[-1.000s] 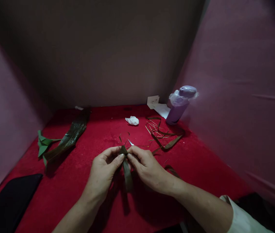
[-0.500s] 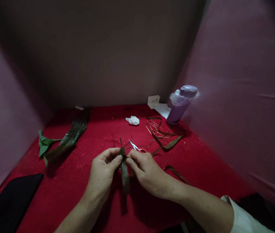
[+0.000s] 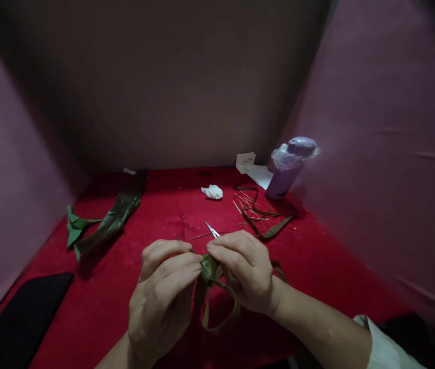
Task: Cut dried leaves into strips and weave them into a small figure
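Between my two hands is a folded green leaf strip (image 3: 209, 266), with a long end curling down in a loop below. My left hand (image 3: 167, 292) grips its left side, fingers bent over the top and the thumb hidden. On the other side my right hand (image 3: 244, 269) pinches the folded part with fingertips. Just beyond my right fingers lies a pair of scissors (image 3: 212, 229); the blades show and the handles are covered by the hand.
Thin sticks (image 3: 246, 205) and loose brown leaf strips (image 3: 274, 228) lie to the right, before a purple bottle (image 3: 284, 177) and white cards (image 3: 245, 162). Crumpled tissue (image 3: 212, 191) sits mid-table. At left are a folded green leaf figure (image 3: 76, 225), a broad dark leaf (image 3: 119, 212) and a black flat item (image 3: 21, 318).
The leaf strip has been turned, so its end now curls in a loop instead of hanging straight. My left hand has rolled over it, and my right hand now covers the scissors' handles.
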{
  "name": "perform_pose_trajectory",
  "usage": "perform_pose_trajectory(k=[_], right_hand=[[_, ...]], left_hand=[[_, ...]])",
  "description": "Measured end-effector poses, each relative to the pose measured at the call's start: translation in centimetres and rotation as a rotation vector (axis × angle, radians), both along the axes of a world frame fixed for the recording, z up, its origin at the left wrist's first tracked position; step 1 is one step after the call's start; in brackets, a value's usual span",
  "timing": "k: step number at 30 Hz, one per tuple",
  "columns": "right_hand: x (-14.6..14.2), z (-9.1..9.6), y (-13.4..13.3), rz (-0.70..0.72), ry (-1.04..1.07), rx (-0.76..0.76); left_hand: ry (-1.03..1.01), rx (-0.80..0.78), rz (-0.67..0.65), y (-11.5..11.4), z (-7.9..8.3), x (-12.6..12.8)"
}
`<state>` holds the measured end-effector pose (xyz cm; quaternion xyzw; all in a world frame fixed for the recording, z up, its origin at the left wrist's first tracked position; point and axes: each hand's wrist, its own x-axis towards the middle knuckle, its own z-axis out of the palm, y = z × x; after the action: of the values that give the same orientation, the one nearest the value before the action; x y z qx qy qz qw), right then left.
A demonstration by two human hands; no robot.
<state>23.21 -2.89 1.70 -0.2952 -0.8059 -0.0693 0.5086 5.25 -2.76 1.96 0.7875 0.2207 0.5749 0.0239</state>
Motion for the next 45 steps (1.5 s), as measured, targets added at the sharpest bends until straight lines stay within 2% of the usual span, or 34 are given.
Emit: perform_pose_trajectory(k=[5,12,18,21,23,26,29,32,35,39,41,45], right_hand=[[0.2,0.0,-0.1,0.014,0.037,0.023],[0.2,-0.2,0.0,0.030,0.044,0.036],[0.2,-0.1,-0.1,0.013,0.047,0.038],[0.2,-0.2,-0.1,0.008,0.038,0.021],[0.1,-0.4,-0.1,0.008,0.032,-0.015],[-0.3,-0.6,-0.1,0.027,0.043,-0.145],[-0.7,-0.5,0.0,0.045,0.067,-0.403],[-1.0,-0.3,0.1,0.062,0.108,-0.689],[-1.2,0.0,0.0,0.069,0.138,-0.825],[-1.5,0.3,-0.2,0.121,0.177,-0.936],[-1.7,0.4,-0.4,0.137,0.177,-0.963],[-1.8,0.4,-0.4,0.075,0.127,-0.949]], left_hand=[[0.066,-0.034,0.031,-0.5,0.1,0.0],[0.046,-0.024,0.031,-0.5,-0.8,-0.3],[0.038,-0.020,0.046,-0.5,0.0,0.1],[0.041,-0.049,-0.004,-0.4,0.1,0.3],[-0.034,-0.205,-0.070,-0.5,-0.2,0.5],[-0.240,-0.597,-0.117,-0.5,-0.5,1.3],[-0.431,-0.943,-0.113,-0.1,-0.4,2.0],[-0.525,-1.155,-0.230,0.6,-0.1,2.3],[-0.577,-1.261,-0.296,1.0,-0.1,2.3],[-0.607,-1.315,-0.285,1.1,-0.6,2.4],[-0.607,-1.321,-0.262,1.1,-0.9,2.6],[-0.638,-1.316,-0.182,1.2,-1.1,2.8]])
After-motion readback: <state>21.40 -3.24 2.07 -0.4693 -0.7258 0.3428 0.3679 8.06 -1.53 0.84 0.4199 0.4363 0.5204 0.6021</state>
